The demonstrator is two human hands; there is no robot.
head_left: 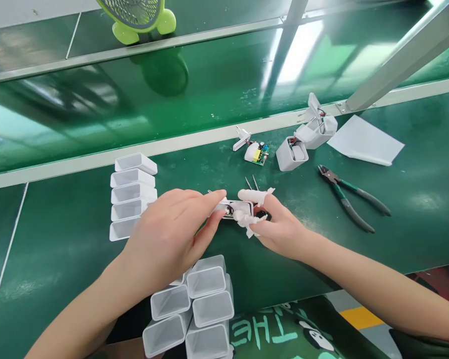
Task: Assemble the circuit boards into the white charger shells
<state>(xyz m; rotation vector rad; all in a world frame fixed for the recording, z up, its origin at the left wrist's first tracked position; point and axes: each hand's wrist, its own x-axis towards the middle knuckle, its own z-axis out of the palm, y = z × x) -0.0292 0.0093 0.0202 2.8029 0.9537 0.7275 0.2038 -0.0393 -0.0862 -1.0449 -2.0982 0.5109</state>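
My left hand (172,224) is closed, its thumb and forefinger pinching a small white plug piece (222,204) at one end of a white charger housing (243,205). Dark wires (230,210) show between the two parts. My right hand (280,224) grips the other end of the housing, with torn white wrapping (260,197) around its thumb and finger. Beyond those fingers stick up two thin metal tips (252,183); what they belong to is hidden. A black object (264,215) shows partly inside the right hand.
Empty white housings stand in a column (133,192) at left and a stack (209,306) at the near edge. Behind my hands are a circuit board with plug (260,153) and chargers with loose caps (292,153). Cutting pliers (349,194) and white paper (364,139) lie right.
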